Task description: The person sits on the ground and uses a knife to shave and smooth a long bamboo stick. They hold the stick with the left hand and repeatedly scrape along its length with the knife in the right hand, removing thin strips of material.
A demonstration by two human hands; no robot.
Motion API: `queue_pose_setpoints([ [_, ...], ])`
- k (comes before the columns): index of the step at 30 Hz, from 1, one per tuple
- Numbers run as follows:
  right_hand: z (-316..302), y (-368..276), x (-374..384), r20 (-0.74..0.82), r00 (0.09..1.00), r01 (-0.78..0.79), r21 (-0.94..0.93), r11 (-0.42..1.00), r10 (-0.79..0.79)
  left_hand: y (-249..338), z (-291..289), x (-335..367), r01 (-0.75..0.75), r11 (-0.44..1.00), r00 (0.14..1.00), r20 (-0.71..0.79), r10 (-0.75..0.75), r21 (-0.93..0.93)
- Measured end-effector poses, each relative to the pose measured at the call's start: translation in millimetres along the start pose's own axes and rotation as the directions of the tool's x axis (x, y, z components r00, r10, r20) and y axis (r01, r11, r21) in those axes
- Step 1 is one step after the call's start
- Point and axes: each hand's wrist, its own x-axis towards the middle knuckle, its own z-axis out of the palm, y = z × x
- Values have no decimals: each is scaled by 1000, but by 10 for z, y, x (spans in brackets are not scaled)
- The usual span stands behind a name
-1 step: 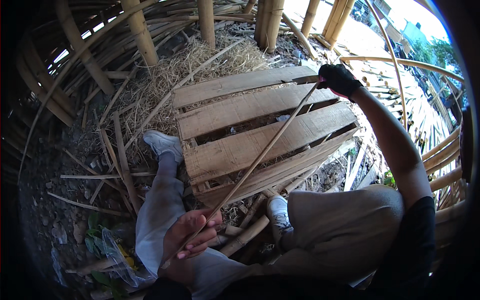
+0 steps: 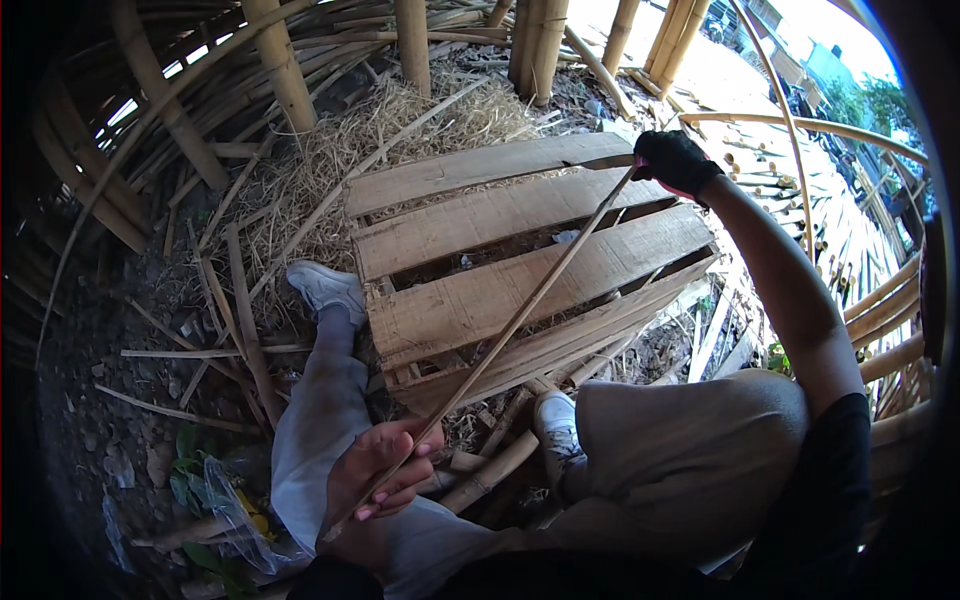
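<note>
A long thin bamboo strip (image 2: 528, 308) runs slantwise over a slatted wooden crate (image 2: 530, 215). My left hand (image 2: 385, 470) is bare and closed around the strip's near end, low in front of my body. My right hand (image 2: 678, 162), in a dark glove, is closed at the crate's far right corner. From its fist a flat brownish blade, seemingly a knife (image 2: 608, 160), points left. The strip's far end meets the blade at the glove; the handle and the exact contact are hidden by my fingers.
Straw-like shavings (image 2: 300, 165) lie heaped behind the crate. Upright bamboo poles (image 2: 413, 45) stand beyond. Loose strips (image 2: 250, 320) and a clear plastic bag (image 2: 240, 515) lie at left. Cut bamboo is spread at right. My shoes stand on either side of the crate's near part.
My right hand has shifted very slightly left with the knife and the strip's far end. My left hand looks almost unmoved.
</note>
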Motion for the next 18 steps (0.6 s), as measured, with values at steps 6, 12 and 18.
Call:
queue_pose_setpoints([
  [6,-113,-287,119,1,988,-156,132,979,157,-171,-100,59,-153,973,982,88,170,-172],
  [12,-32,-946,227,-2,971,-222,361,906,239,-111,-4,72,-186,974,969,-140,204,130],
  [18,-214,-2206,-70,218,975,-172,594,786,49,-153,-48,208,-158,981,936,-299,184,110],
])
